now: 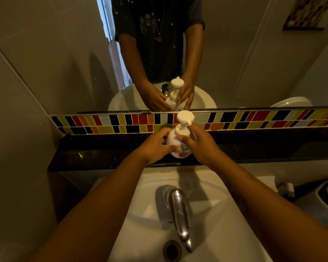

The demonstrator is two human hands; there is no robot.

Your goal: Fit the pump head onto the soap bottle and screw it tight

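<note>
The left hand [155, 146] is wrapping around the side of the bottle [175, 142], fingers curled on its white shoulder and thumb crossing the label, holding it steady. The right hand [199, 144] is closing in from the other side, its fingers resting against the bottle just below the collar of the pump head [184, 120]; whether it is gripping the collar itself is hard to tell. The bottle is standing upright on the dark ledge [95, 157] behind the sink [225, 214], under the strip of coloured tiles [254, 120] and the mirror [235, 53]. The pump head is already sitting straight on the neck, spout pointing right, so the fitting looks done. The remaining work is probably the final tightening; the threads are hidden, so how snug it is cannot be judged.
</note>
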